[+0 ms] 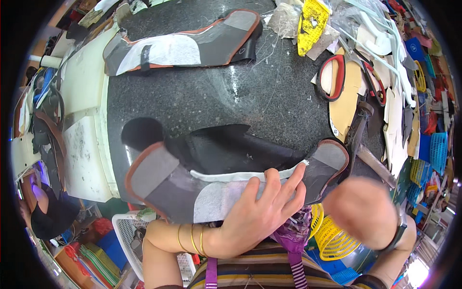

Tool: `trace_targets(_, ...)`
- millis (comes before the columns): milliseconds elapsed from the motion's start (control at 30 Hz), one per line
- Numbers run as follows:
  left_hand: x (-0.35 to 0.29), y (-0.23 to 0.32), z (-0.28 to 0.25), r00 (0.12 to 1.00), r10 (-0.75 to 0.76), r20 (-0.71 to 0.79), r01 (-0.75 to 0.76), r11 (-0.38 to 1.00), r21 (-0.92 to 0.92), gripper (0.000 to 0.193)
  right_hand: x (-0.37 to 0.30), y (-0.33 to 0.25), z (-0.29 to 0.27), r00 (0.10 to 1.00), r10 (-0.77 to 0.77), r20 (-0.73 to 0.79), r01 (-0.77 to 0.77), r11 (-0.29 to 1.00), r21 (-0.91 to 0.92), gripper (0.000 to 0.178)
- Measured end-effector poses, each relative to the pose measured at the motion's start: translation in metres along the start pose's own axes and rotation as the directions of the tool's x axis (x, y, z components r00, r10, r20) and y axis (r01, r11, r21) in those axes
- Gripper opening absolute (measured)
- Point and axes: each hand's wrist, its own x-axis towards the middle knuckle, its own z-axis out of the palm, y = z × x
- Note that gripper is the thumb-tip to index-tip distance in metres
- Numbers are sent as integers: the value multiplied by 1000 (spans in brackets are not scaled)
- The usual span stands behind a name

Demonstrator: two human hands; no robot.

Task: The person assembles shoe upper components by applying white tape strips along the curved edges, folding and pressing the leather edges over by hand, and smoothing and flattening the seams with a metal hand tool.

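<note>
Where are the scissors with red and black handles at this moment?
In the head view, the scissors lie at the upper right of the dark work surface, partly over a tan sheet, below and right of the yellow piece.

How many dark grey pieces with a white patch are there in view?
2: the far piece lies across the back of the black tabletop; the near piece is at the front, partly covered by the left hand. Others may be hidden underneath.
</note>
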Motion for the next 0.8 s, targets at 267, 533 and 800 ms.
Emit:
trace_targets(267,-57,-58,-20,993,111,38,-108,992,-57,48,57,-18,-6,979,196,-48,-180,955,235,29)
trace_targets(533,-61,-16,-6,993,-32,-111,35,999,24,37,140,7,9,964,131,230,-164,978,129,26)
trace_targets(800,-64,-20,-6,997,38,-60,-33,997,71,39,86,-58,65,989,11,-149,-71,915,-398,28)
